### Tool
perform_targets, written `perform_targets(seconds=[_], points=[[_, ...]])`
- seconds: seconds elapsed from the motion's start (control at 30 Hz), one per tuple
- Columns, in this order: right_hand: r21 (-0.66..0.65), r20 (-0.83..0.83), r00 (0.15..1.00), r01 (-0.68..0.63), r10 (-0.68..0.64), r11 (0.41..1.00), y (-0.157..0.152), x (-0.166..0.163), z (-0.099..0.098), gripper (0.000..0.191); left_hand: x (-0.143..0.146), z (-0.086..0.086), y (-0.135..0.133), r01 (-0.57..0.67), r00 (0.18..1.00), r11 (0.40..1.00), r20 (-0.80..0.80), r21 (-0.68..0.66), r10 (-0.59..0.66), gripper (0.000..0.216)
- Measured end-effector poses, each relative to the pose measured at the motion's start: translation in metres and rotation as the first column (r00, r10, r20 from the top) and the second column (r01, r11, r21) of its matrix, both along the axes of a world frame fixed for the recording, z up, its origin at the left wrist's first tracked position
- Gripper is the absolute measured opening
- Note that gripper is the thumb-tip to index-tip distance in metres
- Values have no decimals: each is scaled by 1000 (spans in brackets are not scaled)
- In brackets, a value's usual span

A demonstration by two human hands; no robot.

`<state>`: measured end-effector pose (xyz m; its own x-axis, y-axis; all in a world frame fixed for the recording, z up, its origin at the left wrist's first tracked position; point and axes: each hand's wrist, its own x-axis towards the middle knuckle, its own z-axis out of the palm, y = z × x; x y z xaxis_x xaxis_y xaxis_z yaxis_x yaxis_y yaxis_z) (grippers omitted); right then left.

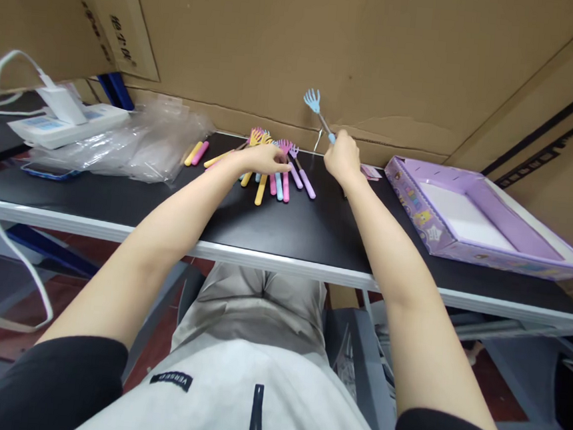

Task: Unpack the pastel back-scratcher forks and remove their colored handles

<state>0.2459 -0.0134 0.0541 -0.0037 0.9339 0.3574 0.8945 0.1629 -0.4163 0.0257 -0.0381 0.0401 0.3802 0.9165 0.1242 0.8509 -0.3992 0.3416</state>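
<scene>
My right hand (342, 154) is closed around the handle of a light blue back scratcher (313, 101), raised off the table with its claw head up and to the left. My left hand (270, 159) reaches over a pile of back scratchers (259, 189) in yellow, pink, blue and purple. Its fingers are partly stretched out on top of the pile and hide some of the shafts. A purple back scratcher (308, 184) lies at the pile's right side. Left of the pile, a yellow handle (193, 153) and a pink handle (200, 153) lie side by side.
Clear plastic bags (142, 145) lie at the left, near a white power strip (97, 121) with a charger and a phone (49, 171). At the right sits a shallow purple box (445, 239). Pink card pieces (370, 172) lie beside my right hand. Cardboard (281, 47) walls the back.
</scene>
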Motion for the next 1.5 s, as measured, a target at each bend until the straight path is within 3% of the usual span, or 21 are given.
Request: perform_targets(seconds=[0.1,0.2,0.27,0.43,0.57,0.73,0.93,1.17,1.5], points=[[-4,-269,960,-79,75,997,0,-3,-7,28,1,-20,2,-50,999,992,11,116,49,40],[-19,-600,786,-204,152,979,1,-11,-15,12,3,-26,-1,-56,993,982,112,179,36,47],[2,-730,661,-255,176,967,-2,-18,-17,19,7,-24,-6,-36,981,978,192,207,-5,50],[11,-841,509,-324,184,946,-18,-31,-12,34,19,-21,-17,54,955,971,273,231,-118,41],[-36,-874,457,-398,164,917,-30,-36,-6,40,19,-25,-14,-4,977,962,208,274,-56,28],[-23,-913,381,-406,146,914,-32,-34,0,50,16,-27,-6,-73,986,948,166,310,21,27],[38,-923,347,-356,170,934,-26,-31,8,54,26,-16,-12,-71,987,958,161,276,27,27],[17,-907,398,-294,139,956,-19,-22,19,53,38,-4,-11,-63,984,964,178,259,17,31],[4,-909,401,-256,110,967,-9,-17,16,55,46,4,-15,-73,993,970,108,232,48,37]])
